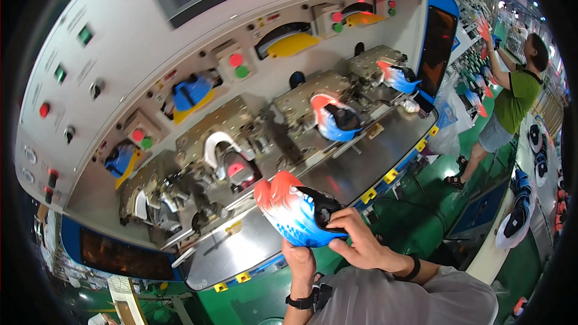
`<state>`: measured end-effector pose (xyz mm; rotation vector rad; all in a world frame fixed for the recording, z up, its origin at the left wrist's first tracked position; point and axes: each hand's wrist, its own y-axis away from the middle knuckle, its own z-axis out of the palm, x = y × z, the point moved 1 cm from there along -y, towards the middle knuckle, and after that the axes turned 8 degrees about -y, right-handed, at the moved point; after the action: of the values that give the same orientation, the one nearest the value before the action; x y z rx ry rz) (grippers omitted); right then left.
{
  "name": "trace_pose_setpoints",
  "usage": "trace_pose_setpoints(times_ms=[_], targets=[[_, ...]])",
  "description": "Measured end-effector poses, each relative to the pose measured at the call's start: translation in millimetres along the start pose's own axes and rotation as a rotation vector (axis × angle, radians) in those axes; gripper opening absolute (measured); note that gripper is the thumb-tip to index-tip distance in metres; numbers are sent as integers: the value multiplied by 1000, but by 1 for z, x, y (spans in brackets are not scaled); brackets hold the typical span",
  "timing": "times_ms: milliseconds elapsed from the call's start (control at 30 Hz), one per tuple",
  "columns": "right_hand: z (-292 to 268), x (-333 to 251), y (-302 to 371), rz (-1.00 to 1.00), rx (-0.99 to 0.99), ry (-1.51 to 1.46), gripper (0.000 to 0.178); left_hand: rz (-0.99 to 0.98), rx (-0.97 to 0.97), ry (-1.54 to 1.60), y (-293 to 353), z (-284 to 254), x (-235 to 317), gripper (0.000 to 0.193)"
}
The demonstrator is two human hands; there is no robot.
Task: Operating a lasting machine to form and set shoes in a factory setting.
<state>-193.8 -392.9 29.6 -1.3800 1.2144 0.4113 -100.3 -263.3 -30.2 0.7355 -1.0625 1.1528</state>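
A shoe upper (289, 210), coral at the toe, white in the middle and blue toward the heel, is held up in front of the machine's metal ledge. My left hand (298, 260) grips it from below, with most of its fingers hidden behind the upper. My right hand (363, 245) pinches the heel end by the dark collar, its fingertips at the opening. Just beyond the upper is a machine station with a white curved clamp (218, 144) and a dark, red-marked piece (238, 168). Two similar uppers sit on stations farther right, a nearer one (336, 119) and a farther one (398, 77).
The machine's metal ledge (355, 171) has yellow brackets along its edge. Red and green buttons (239, 65) mark the stations. Blue pieces (192, 93) sit on yellow holders. At right, a person in a green shirt (519, 99) stands by racks; shoes lie on a conveyor (490, 253).
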Motion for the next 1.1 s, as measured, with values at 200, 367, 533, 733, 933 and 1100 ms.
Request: trace_pose_setpoints(times_ms=[200,367,533,733,933,1100], targets=[[-72,57,-13,70,-202,-210,40,-202,35,271,8,58,-41,53],[-157,103,-90,-248,161,383,37,-232,86,224,11,73,-47,53],[-165,205,-139,-102,-64,726,27,-229,-123,149,-3,74,-71,64],[-105,229,-143,-282,11,797,24,-330,-358,233,-19,65,-75,49],[-119,234,-134,-94,15,735,15,-344,-46,-1,-31,77,-62,32],[-114,228,-135,-89,16,723,16,-311,-64,-112,-35,87,-51,50]])
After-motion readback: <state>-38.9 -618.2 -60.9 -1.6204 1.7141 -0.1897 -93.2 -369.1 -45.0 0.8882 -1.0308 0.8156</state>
